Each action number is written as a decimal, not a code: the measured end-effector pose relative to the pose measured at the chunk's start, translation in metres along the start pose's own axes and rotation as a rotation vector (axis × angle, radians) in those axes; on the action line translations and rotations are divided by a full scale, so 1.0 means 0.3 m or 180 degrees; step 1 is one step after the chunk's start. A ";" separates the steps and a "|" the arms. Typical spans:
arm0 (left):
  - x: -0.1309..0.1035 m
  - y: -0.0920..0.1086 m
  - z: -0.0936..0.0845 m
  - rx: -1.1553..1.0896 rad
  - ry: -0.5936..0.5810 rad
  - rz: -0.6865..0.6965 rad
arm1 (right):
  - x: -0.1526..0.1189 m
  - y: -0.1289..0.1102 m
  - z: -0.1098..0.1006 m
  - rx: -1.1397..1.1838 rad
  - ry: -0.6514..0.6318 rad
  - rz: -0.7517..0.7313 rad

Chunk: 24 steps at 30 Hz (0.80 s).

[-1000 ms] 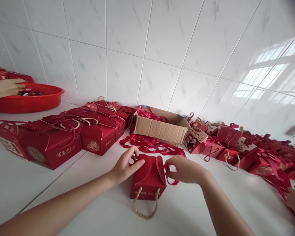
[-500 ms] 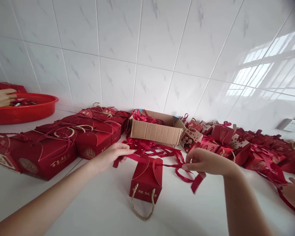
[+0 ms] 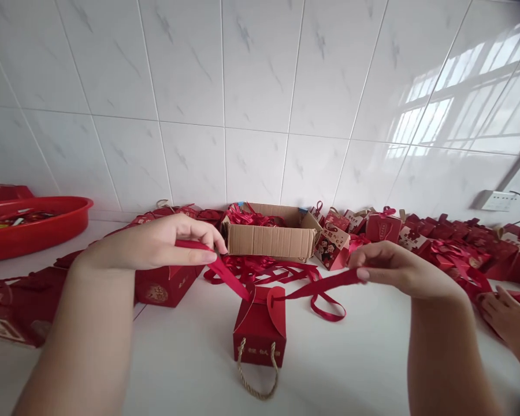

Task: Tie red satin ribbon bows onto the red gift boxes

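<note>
A small red gift box (image 3: 260, 329) stands on the white table, its top flaps folded together and a twisted rope handle (image 3: 260, 395) hanging at its front. A red ribbon (image 3: 231, 277) passes through the holes at the top of the flaps. To the upper left of the box, my left hand (image 3: 169, 242) is closed on one end of this ribbon. On the other side, my right hand (image 3: 385, 268) pinches the opposite end between thumb and fingers. Both ribbon lengths rise fairly taut from the box.
Behind the box is a cardboard carton (image 3: 271, 240) holding red ribbons, with loose ribbons (image 3: 268, 271) before it. Larger red boxes (image 3: 169, 286) and a red basin (image 3: 39, 231) stand left. Many small boxes (image 3: 383, 226) line the right, where another person's hand (image 3: 507, 315) rests.
Both my hands have lifted and drawn apart, the left going up and left, pulling the ribbon tauter. The view has shifted. The other person's hand at the basin is no longer visible.
</note>
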State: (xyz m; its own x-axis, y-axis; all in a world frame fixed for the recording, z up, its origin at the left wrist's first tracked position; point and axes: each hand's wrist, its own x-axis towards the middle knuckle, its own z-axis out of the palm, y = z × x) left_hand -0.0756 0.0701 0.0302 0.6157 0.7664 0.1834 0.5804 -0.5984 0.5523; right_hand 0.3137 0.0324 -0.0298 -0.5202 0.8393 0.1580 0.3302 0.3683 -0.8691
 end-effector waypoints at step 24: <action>0.053 0.048 0.171 -0.1566 0.1632 0.0301 | 0.214 -0.121 0.297 0.0958 0.1960 -0.1239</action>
State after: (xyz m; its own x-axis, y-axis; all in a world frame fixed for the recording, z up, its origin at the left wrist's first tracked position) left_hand -0.0301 0.0617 -0.0005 0.2534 0.8021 0.5408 0.1550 -0.5855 0.7957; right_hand 0.1981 0.0374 -0.0298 0.0045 0.7751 0.6318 -0.0594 0.6309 -0.7736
